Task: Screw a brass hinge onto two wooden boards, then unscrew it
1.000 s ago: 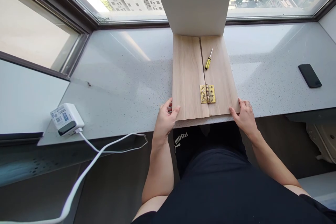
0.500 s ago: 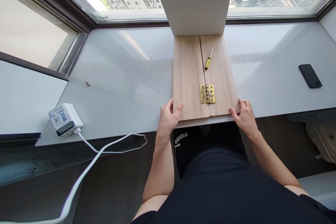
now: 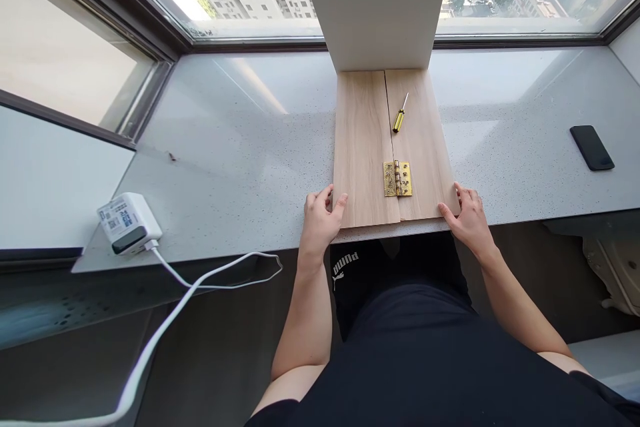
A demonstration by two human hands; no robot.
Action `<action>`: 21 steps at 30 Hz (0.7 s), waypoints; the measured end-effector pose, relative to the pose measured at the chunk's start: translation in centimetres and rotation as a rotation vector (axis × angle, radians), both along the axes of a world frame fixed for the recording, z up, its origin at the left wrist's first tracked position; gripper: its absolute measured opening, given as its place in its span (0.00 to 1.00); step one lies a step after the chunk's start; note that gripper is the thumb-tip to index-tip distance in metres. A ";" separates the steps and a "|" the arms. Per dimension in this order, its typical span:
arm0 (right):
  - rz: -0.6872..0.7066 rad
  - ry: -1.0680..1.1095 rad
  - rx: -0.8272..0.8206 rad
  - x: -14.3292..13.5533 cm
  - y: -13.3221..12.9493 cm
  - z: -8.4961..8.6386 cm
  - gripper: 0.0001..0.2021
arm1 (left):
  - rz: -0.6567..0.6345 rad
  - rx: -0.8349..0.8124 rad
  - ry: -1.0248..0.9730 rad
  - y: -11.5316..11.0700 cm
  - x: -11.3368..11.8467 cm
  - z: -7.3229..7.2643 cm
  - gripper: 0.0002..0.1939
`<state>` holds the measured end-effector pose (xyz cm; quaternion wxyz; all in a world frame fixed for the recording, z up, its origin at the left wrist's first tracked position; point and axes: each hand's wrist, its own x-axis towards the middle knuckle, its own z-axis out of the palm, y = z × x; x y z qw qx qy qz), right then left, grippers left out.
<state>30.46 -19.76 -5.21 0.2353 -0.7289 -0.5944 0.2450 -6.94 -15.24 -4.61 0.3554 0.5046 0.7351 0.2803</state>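
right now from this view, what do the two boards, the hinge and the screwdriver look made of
Boards: wood or wood-look laminate, fairly matte, with pale streaky grain.
Hinge: probably brass or brass-coloured metal, yellow with dark spots.
Screwdriver: likely a plastic handle, yellow and black; the slim, silvery shaft suggests bare metal.

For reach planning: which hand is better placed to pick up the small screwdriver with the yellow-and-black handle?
Probably the right hand. The screwdriver lies on the right wood-grain board, whose outer edge that hand touches; the left hand is at the left board, across the seam.
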 end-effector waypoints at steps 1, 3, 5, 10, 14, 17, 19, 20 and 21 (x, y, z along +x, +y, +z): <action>0.005 0.006 0.011 -0.1 0.0 -0.1 0.51 | -0.007 0.013 -0.010 0.2 0.0 -0.2 0.39; 0.019 0.015 0.040 -0.3 0.2 -0.4 0.52 | -0.036 0.050 -0.072 0.5 -0.2 -0.5 0.42; 0.031 0.020 0.070 -0.6 0.4 -0.7 0.52 | -0.091 0.089 -0.137 0.6 -0.7 -0.7 0.48; 0.040 0.026 0.120 -0.9 1.0 -1.6 0.49 | -0.260 0.113 -0.142 0.4 -2.6 -0.7 0.68; 0.040 0.034 0.149 -0.9 1.2 -2.0 0.48 | -0.303 0.167 -0.088 0.1 -3.1 -1.0 0.67; 0.040 0.039 0.155 -0.5 1.1 -1.9 0.48 | -0.318 0.203 -0.055 -0.2 -2.7 -1.3 0.63; 0.037 0.036 0.152 -0.1 0.9 -1.7 0.48 | -0.323 0.214 -0.049 -0.5 -2.3 -1.5 0.61; 0.034 0.031 0.150 0.1 0.8 -1.6 0.47 | -0.326 0.219 -0.048 -0.6 -2.2 -1.5 0.60; 0.030 0.026 0.146 0.3 0.7 -1.5 0.47 | -0.330 0.224 -0.047 -0.8 -2.0 -1.5 0.59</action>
